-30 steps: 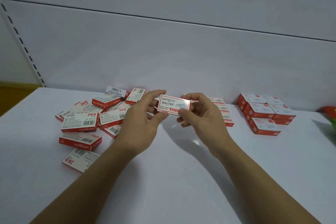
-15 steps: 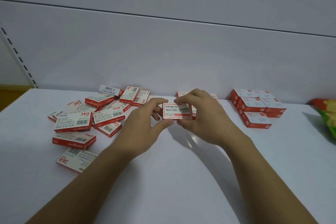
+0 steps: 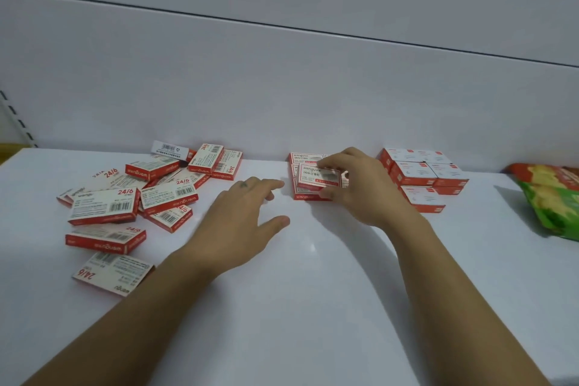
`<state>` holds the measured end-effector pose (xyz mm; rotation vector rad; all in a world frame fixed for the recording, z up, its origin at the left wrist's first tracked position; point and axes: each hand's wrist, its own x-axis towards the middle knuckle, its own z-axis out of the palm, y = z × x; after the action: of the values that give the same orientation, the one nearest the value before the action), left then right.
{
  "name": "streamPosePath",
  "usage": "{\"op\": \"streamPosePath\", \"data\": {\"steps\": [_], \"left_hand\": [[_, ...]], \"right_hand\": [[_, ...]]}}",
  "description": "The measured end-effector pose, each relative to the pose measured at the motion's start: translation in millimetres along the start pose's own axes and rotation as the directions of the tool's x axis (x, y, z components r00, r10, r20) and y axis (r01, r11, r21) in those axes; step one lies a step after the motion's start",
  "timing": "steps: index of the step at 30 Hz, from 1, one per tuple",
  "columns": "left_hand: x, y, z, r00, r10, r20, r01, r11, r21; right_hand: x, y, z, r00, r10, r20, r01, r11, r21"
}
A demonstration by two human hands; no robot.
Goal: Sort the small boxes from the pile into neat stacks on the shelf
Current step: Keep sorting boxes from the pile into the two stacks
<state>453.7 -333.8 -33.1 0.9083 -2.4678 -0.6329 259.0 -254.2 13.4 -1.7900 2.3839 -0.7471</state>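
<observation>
Head view: "24/6" printed on the staple box (image 3: 316, 178), pinched in curled fingers of the right hand (image 3: 366, 194) atop the middle stack (image 3: 308, 197) by the shelf's (image 3: 313, 291) back edge. Left hand (image 3: 238, 216) now off the box, fingers spread, above bare front-centre shelf. Loose pile (image 3: 141, 194) back-left; neat stacks (image 3: 416, 172) and snack bag (image 3: 554, 200) right.

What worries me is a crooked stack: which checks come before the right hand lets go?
1. Grip of the right hand on the small red-and-white cardboard box: ok, pinched.
2. Box squared over the middle stack of matching boxes: not ok, looks slightly askew.
3. Box fully seated: cannot tell.
4. Left hand free for the scattered pile: ok, open, empty.
</observation>
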Motion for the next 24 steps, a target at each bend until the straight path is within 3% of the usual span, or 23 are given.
{"op": "streamPosePath", "data": {"steps": [7,14,24], "left_hand": [[-1.2,-1.4,-0.9,1.000,-0.003,0.014,0.002,1.000,0.022],[-2.1,-3.7,-1.9,1.000,-0.008,0.029,0.007,1.000,0.024],[0.1,-1.4,-2.2,0.999,-0.012,0.045,0.010,0.999,0.036]], "right_hand": [[-13.3,-0.3,13.6,0.989,-0.038,0.142,0.052,0.994,-0.100],[-14.8,-4.3,13.0,0.985,0.008,0.173,0.030,0.976,-0.216],[-20.0,-21.3,11.9,0.976,0.215,0.028,-0.190,0.911,-0.366]]}}
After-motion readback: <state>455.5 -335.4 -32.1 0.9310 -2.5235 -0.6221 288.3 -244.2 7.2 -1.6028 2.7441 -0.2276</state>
